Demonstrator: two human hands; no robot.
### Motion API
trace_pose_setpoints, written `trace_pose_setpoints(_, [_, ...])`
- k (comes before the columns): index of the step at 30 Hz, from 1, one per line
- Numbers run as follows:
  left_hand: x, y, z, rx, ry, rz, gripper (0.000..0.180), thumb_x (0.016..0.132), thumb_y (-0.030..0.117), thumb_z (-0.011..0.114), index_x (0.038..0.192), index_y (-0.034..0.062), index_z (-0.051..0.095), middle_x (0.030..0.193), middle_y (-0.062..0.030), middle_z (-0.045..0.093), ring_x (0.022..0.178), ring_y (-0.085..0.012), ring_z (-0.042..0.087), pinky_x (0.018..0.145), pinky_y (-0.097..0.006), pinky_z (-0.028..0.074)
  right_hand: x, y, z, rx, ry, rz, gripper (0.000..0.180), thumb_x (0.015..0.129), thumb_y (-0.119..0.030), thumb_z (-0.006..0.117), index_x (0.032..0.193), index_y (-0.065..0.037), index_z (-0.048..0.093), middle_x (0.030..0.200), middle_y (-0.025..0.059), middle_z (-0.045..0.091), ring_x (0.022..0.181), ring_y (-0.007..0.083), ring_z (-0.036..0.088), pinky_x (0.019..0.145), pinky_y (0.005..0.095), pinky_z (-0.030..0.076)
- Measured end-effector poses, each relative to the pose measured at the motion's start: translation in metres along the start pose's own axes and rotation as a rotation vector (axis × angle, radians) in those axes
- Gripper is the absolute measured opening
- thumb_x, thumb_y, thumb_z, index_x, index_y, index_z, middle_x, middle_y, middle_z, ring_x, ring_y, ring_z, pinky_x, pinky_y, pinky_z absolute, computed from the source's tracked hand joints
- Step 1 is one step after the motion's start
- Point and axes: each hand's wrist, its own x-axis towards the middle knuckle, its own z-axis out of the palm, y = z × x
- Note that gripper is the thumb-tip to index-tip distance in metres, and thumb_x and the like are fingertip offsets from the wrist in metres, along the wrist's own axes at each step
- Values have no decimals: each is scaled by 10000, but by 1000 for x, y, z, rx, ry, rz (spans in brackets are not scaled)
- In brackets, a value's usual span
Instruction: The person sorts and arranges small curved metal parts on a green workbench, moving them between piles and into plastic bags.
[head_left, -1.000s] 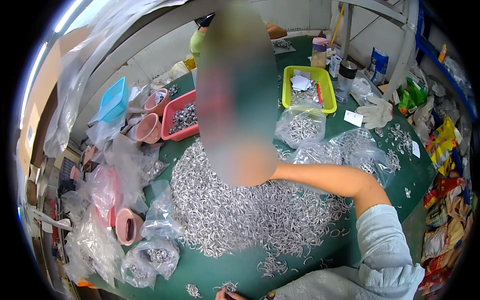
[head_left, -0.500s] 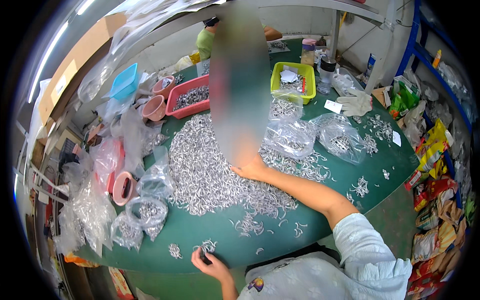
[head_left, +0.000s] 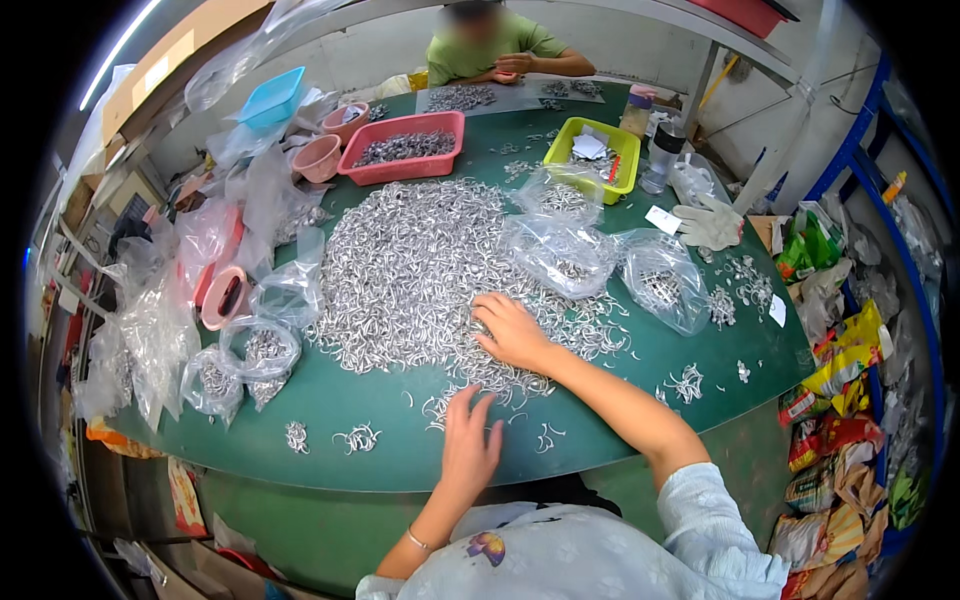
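Observation:
A large heap of small silver metal hooks (head_left: 420, 265) covers the middle of the green table (head_left: 620, 440). My right hand (head_left: 512, 332) lies palm down on the near edge of the heap, fingers spread over the hooks. My left hand (head_left: 472, 440) rests flat on the table just in front of the heap, fingers apart, touching a few loose hooks. Neither hand holds anything that I can see.
Clear plastic bags with hooks (head_left: 560, 250) lie right of the heap, more bags (head_left: 240, 355) at the left. A red tray (head_left: 405, 148), a yellow-green tray (head_left: 595, 158), pink bowls (head_left: 318, 158) and a white glove (head_left: 708, 222) stand farther back. Another person (head_left: 495, 50) sits at the far side.
The view has tilted down toward the table. My right hand drew back from the heap's middle to its near edge. My left hand moved up from the table's front edge onto the table.

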Motion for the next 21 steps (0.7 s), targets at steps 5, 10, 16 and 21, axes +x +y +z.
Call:
trace_pose_setpoints(5, [1,-14,19,169,-101,40,452,809,56,679,1231,-5,530,1380,-231,409,1315,-451,356,1095,-502,309,-21,1,-13,-50,28,-69,298,781,-59,625,1071,-12,578,1262,139,516,1180,339,483,965,438,448])
trace_pose_setpoints(10, [-8,-30,16,183,-105,1,451,786,25,690,1213,0,547,1398,-213,428,1323,-435,373,1099,-481,318,-52,7,-42,46,-38,-10,341,799,-32,624,1134,-11,565,1215,153,555,1135,355,524,976,420,442])
trace_pose_setpoints(16, [-7,-23,5,213,-43,0,458,762,-3,695,1200,7,559,1373,-180,459,1284,-405,425,1046,-478,362,-93,0,-87,17,-126,82,363,784,-32,664,1139,-22,591,1213,136,577,1126,329,542,954,401,456])
trace_pose_setpoints(21, [-3,-9,23,167,-193,50,451,769,41,696,1200,25,565,1241,-138,521,1147,-333,501,940,-426,395,-100,-27,-83,50,12,156,479,744,-137,759,1186,-54,593,1281,115,543,1206,341,479,1024,446,393])
